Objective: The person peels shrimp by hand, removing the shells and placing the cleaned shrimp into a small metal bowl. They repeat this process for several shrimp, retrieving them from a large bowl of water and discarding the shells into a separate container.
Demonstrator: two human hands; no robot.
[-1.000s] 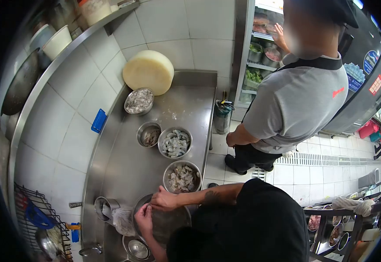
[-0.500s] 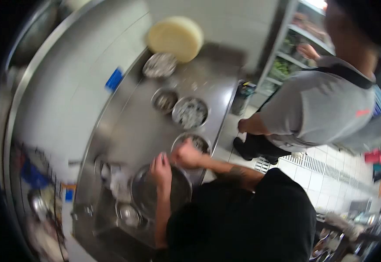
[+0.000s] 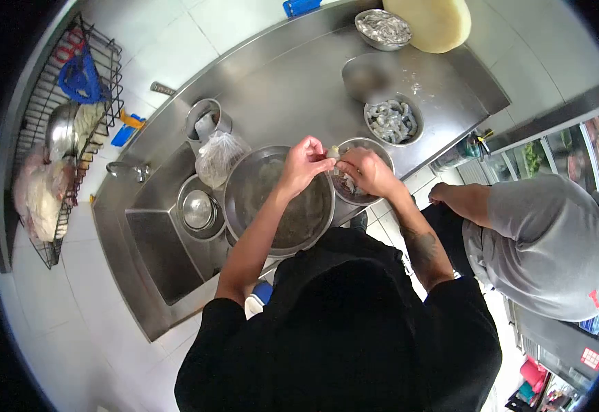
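Observation:
In the head view, my left hand (image 3: 306, 167) pinches a small pale shrimp (image 3: 333, 152) between thumb and fingertips. My right hand (image 3: 368, 172) meets it from the other side, its fingers closed on the same shrimp. Both hands are over the gap between a large steel basin (image 3: 265, 206) on the left and a smaller steel bowl (image 3: 360, 141) under the right hand. Pieces lie in that smaller bowl, partly hidden by the hand. Beyond it, another bowl holds several grey, curled shrimp (image 3: 391, 122).
Behind stand a blurred bowl (image 3: 368, 79), a filled bowl (image 3: 383, 29) and a round pale board (image 3: 437, 24). Left are a plastic bag (image 3: 220, 158), a steel pot (image 3: 209, 118), nested bowls (image 3: 200, 209) and a sink (image 3: 159, 254). A person in grey (image 3: 547, 240) stands at right.
The head view has turned and steadied, so the counter appears rotated. My hands have come together at the fingertips. The co-worker's raised hand no longer shows.

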